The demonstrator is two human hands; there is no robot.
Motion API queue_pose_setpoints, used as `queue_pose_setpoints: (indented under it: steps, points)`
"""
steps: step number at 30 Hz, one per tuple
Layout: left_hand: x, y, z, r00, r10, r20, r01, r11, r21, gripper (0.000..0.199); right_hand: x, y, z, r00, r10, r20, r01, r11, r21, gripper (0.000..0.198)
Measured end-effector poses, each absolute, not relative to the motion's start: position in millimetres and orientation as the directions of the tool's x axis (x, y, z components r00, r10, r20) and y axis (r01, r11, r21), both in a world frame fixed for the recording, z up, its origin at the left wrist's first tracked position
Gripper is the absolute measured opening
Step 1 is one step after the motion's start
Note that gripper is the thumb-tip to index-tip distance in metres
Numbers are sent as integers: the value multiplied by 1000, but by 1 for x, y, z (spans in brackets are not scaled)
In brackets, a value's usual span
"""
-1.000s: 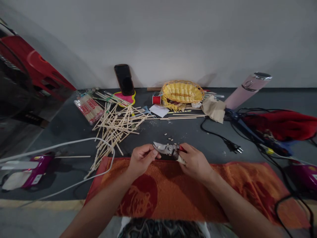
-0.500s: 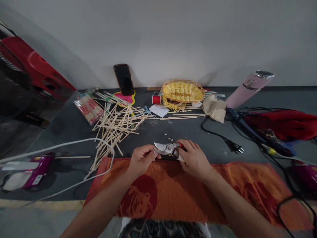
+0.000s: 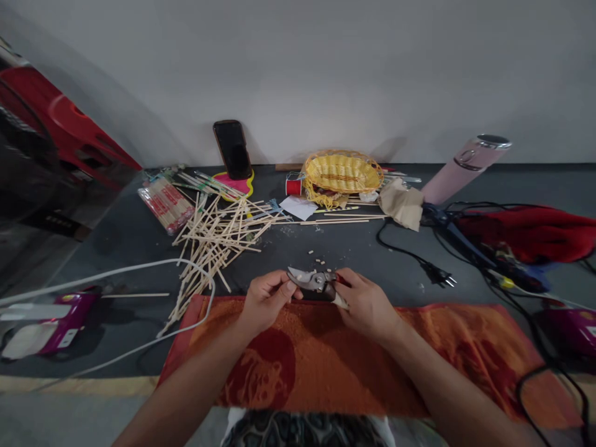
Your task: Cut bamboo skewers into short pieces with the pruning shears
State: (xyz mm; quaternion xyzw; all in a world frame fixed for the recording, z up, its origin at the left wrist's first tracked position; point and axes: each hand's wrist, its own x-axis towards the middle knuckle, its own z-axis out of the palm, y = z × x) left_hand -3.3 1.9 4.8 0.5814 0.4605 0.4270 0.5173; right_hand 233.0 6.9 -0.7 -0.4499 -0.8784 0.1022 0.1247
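Note:
In my right hand (image 3: 365, 304) is a pair of pruning shears (image 3: 319, 280), its fingers wrapped round the red and white handles. The metal jaws point left, toward my left hand (image 3: 269, 301). Thumb and fingers of that hand are pinched together right at the jaw tips; whatever small thing they hold is hidden. Just beyond the shears, several short cut wooden bits (image 3: 319, 261) lie on the dark tabletop. Both hands are over the far edge of an orange towel (image 3: 344, 366).
Left of my hands spreads a loose heap of thin wooden sticks (image 3: 218, 233), beside a packaged bundle (image 3: 166, 205). Behind stand a phone (image 3: 233, 149), a red thread spool (image 3: 293, 187) and a yellow basket (image 3: 344, 172). Rightward are a black plug (image 3: 437, 273), cables and a pink flask (image 3: 465, 167).
The shears have dropped slightly toward the towel and turned a little in my right hand. A wooden bit now shows just above them. My left hand stays nearly in place.

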Motion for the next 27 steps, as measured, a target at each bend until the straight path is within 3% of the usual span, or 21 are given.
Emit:
queue_pose_setpoints:
  steps: [7,17,27]
  points:
    - [-2,3,3,174,985,24,83,-39,996,23,231,7,-2,-553,826,110,767,556,-319,12]
    - [-4,3,-5,209,977,30,141,-60,988,25,234,11,1,-527,844,101,824,536,-182,27]
    - [-4,3,-1,235,972,19,66,-36,997,28,232,10,-5,-558,819,135,783,573,-243,16]
